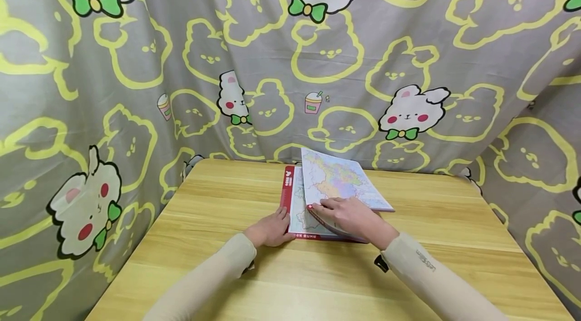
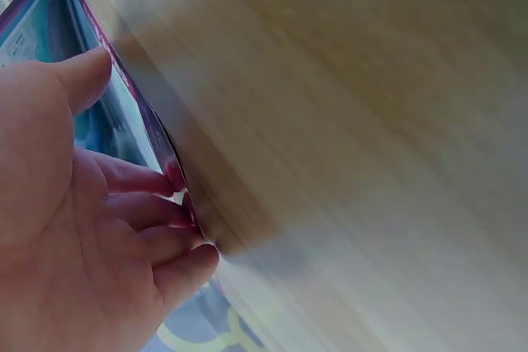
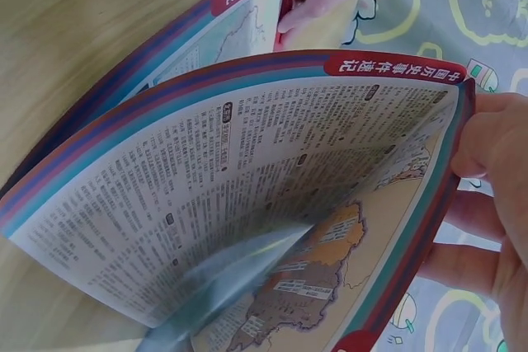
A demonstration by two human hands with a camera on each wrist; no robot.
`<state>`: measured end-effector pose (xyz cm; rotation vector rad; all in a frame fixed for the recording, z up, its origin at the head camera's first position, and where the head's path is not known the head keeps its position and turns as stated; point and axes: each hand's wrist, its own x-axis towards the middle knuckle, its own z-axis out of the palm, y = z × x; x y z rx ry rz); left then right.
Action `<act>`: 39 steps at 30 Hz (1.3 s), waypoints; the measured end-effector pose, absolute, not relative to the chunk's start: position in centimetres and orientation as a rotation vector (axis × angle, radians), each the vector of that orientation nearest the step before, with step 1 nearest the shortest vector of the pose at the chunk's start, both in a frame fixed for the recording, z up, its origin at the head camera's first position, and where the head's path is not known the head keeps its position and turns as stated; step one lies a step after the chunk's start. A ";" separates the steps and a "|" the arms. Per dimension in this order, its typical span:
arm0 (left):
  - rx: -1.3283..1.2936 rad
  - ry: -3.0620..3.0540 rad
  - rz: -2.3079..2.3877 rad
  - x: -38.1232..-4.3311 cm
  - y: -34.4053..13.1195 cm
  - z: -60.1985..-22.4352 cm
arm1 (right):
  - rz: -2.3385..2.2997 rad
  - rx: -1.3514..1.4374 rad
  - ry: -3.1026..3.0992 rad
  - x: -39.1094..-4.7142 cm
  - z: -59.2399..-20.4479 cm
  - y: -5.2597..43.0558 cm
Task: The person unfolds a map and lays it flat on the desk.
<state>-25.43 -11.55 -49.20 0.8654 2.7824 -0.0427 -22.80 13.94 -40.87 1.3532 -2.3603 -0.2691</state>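
Note:
A large printed map sheet (image 1: 297, 195) with red borders lies on the wooden table. My left hand (image 1: 272, 227) rests at its lower left corner, thumb and fingers spread along the edges; in the left wrist view the fingertips (image 2: 206, 260) touch the red edge. Over this sheet lies a second one, an upper map (image 1: 338, 179), turned at an angle. My right hand (image 1: 347, 215) pinches its edge. In the right wrist view the pinched map (image 3: 247, 138) curves upward, showing dense text and a coloured map, with the right thumb (image 3: 487, 133) at its corner.
The wooden table (image 1: 204, 200) extends around the maps on every side. Behind it and at both sides hangs a grey curtain (image 1: 272, 58) with rabbit and yellow outline prints. The upper map's far corner reaches the table's back edge. A dark strap (image 1: 381, 263) shows under the right sleeve.

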 end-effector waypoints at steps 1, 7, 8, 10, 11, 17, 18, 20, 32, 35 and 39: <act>0.864 2.789 -0.043 -25.4 -11.5 -49.2 | -0.272 1.351 -2.355 -22.7 -40.9 14.0; 0.834 2.802 -0.056 -25.1 -11.1 -49.2 | -0.278 1.330 -2.304 -22.6 -40.6 14.6; 0.826 2.799 -0.061 -25.0 -11.1 -49.1 | -0.273 1.330 -2.298 -22.6 -40.5 14.7; 0.806 2.792 -0.064 -24.9 -11.0 -49.0 | -0.268 1.330 -2.293 -22.5 -40.3 15.0; 0.797 2.789 -0.061 -24.9 -11.1 -49.0 | -0.270 1.330 -2.293 -22.5 -40.2 15.1; 0.785 2.790 -0.047 -24.9 -11.5 -49.2 | -0.267 1.323 -2.295 -22.4 -39.8 16.1; 0.787 2.790 -0.044 -24.8 -11.6 -49.3 | -0.262 1.325 -2.289 -22.4 -39.8 16.3; 0.787 2.790 -0.035 -24.8 -11.7 -49.3 | -0.251 1.325 -2.274 -22.4 -39.7 16.7; 0.750 2.779 -0.004 -24.6 -12.2 -48.9 | -0.199 1.312 -2.212 -22.2 -39.3 18.3; 0.733 2.780 -0.002 -24.7 -12.4 -49.0 | -0.189 1.296 -2.214 -22.0 -39.1 18.7; 0.721 2.790 -0.002 -24.8 -12.7 -49.2 | -0.184 1.280 -2.229 -21.8 -38.7 19.2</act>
